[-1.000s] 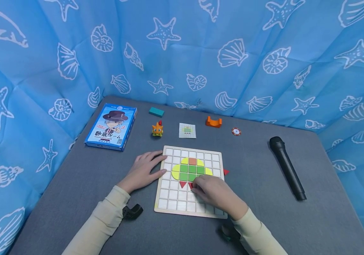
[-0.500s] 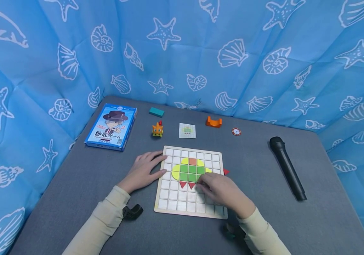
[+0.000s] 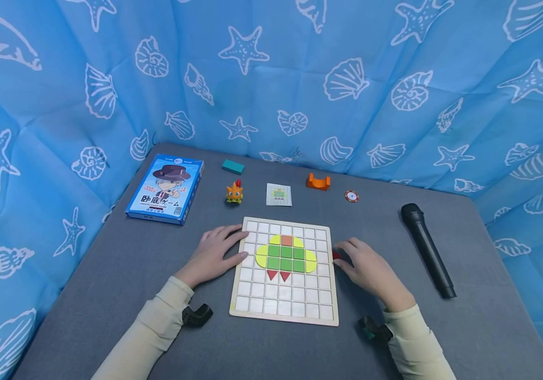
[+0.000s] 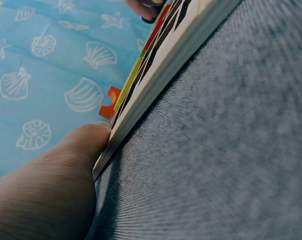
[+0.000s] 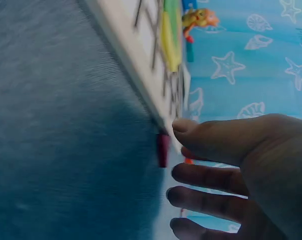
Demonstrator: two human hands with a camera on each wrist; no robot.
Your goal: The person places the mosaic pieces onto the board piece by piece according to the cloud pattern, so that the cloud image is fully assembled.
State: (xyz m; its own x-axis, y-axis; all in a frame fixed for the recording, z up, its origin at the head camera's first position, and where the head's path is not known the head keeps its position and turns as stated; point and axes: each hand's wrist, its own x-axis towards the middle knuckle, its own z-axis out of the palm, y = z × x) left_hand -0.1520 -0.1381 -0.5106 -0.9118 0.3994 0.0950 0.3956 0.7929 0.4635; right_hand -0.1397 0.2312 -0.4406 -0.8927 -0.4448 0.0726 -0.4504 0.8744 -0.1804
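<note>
A wooden grid board (image 3: 252,301) lies on the grey table. On it sits a figure of green squares (image 3: 287,258) with yellow rounded pieces, one orange square and two red triangles (image 3: 278,275) below. My left hand (image 3: 233,245) rests flat on the board's left edge; its thumb (image 4: 85,145) presses the rim (image 4: 156,85). My right hand (image 3: 347,253) lies just right of the board, fingers spread and relaxed. A loose red piece (image 3: 335,255) lies by its fingertips; in the right wrist view the thumb (image 5: 191,127) hovers over this piece (image 5: 163,150). I cannot tell whether they touch.
Along the back lie a blue game box (image 3: 166,189), a teal block (image 3: 233,167), an orange toy figure (image 3: 234,192), a small pattern card (image 3: 279,194), an orange arch block (image 3: 318,182) and a poker chip (image 3: 352,196). A black microphone (image 3: 427,249) lies at right. Blue shell-print cloth walls the table.
My right hand has left the red triangles on the board and moved right, off the board, to the loose red piece. The left hand has stayed put.
</note>
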